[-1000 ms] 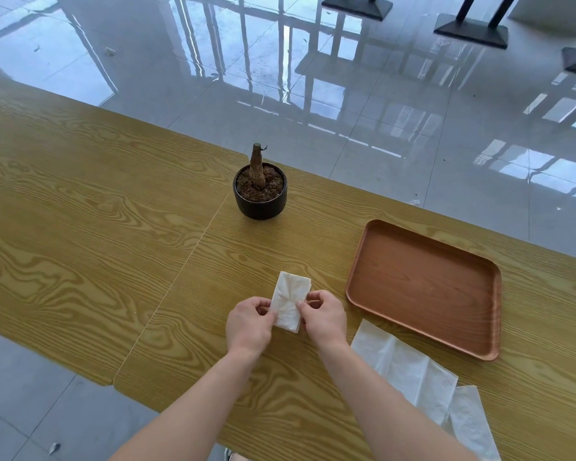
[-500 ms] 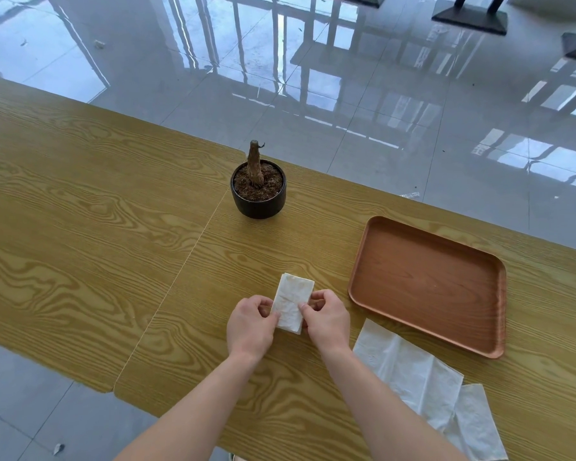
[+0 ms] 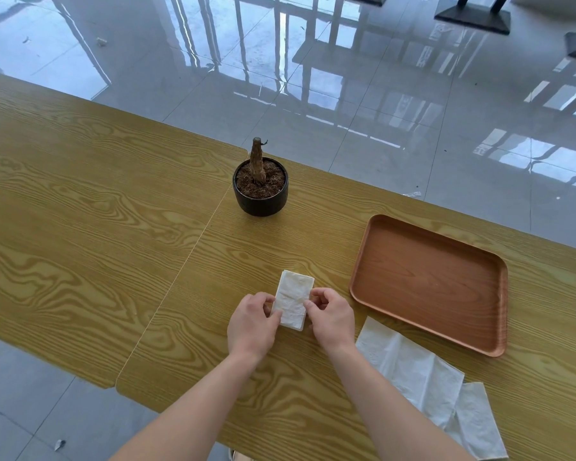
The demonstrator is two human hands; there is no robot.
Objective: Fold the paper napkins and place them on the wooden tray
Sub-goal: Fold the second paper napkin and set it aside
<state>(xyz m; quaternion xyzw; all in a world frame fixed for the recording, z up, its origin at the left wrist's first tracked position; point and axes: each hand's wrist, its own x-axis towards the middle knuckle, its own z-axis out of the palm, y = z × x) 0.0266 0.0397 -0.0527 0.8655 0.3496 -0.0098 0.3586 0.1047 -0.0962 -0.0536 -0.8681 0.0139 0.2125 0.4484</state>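
Folded napkin [image 3: 293, 299], a narrow white rectangle, lies flat on the table [image 3: 80, 227] with its long axis running 12 to 6 and leaning slightly toward 1 o'clock. Left hand [image 3: 251, 322] at the napkin's 8 o'clock: thumb on top of the left edge, other fingers curled close together, pinching that edge. Right hand [image 3: 331, 319] at the napkin's 4 o'clock: thumb and index tip pinch the right edge, remaining fingers curled under, can't tell if they touch the paper. Far half of the napkin is uncovered. Both forearms come in from 6 o'clock.

Wooden tray [image 3: 429, 284] at the napkin's 3 o'clock, near but apart, on the table. Two unfolded napkins at 4 to 5 o'clock: the bigger sheet [image 3: 409, 371] lies just beside the tray's near edge, the smaller sheet [image 3: 476, 424] overlaps it at its far corner by the table edge.

Black pot [image 3: 260, 197] with soil and a bare stump stands at the napkin's 12 o'clock, upright, well apart. Glossy tiled floor [image 3: 346, 94] beyond the table, dark table bases [image 3: 473, 15] at 1 o'clock in the frame
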